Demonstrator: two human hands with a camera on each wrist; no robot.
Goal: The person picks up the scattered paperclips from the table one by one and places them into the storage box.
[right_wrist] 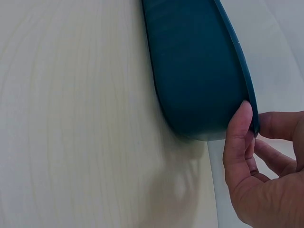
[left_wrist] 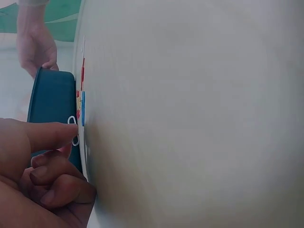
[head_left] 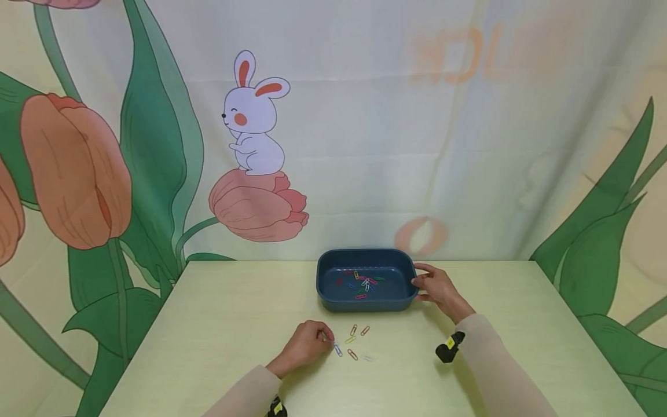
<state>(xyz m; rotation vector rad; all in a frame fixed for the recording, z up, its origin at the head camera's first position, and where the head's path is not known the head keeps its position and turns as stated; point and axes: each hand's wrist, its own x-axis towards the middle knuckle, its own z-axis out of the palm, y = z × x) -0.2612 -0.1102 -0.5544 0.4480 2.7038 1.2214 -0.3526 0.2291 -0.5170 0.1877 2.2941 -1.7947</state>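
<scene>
Left wrist view: left hand's fingers (left_wrist: 52, 134) narrow, pinching a white paper clip (left_wrist: 72, 118) low by the worktop (head_left: 208, 336). In head view, left hand (head_left: 308, 343) sits near side of the box, just beside a blue clip (head_left: 338, 350). Right hand (head_left: 438, 288) grips the right end of the dark blue box (head_left: 365, 307), thumb and fingers either side of the rim. Loose on worktop, between left hand and box front: yellow clip (head_left: 351, 340), three orange clips, one pale clip (head_left: 368, 358), blurry. Inside box: scattered clips, red, pink, yellow, green, blue, white; some overlap, exact count unclear. Box upright at worktop's far edge. Pale sleeves (head_left: 500, 359), black device (head_left: 448, 348) at right wrist. Behind: curtain (head_left: 365, 145) printed with tulips and white rabbit.
</scene>
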